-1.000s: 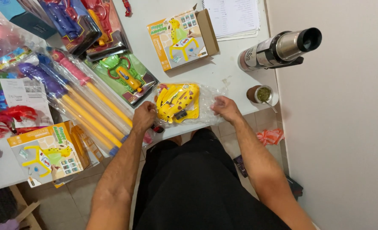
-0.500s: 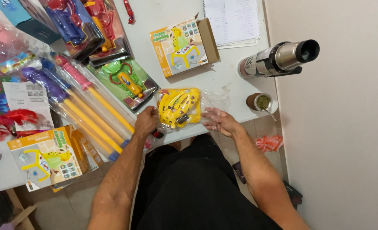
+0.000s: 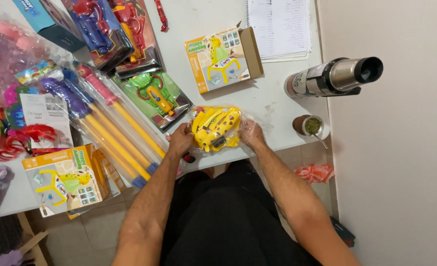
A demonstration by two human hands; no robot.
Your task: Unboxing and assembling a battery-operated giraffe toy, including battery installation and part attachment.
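A yellow toy (image 3: 215, 128) wrapped in a clear plastic bag lies at the near edge of the white table (image 3: 272, 106). My left hand (image 3: 180, 139) grips the bag's left side. On the bag's right side rests my right hand (image 3: 252, 134), its fingers partly under the clear plastic. Both hands hold the bag between them, flat on the table.
An orange toy box (image 3: 223, 59) lies just beyond the bag. Left of it are a green toy in a blister pack (image 3: 155, 96), long yellow water shooters (image 3: 110, 125) and another orange box (image 3: 68, 180). A steel thermos (image 3: 334, 76), a small cup (image 3: 311, 125) and papers (image 3: 280, 27) are to the right.
The view has shifted slightly. My right hand has moved in closer to the yellow toy and now lies on the plastic bag; my left hand stays on the bag's left edge.
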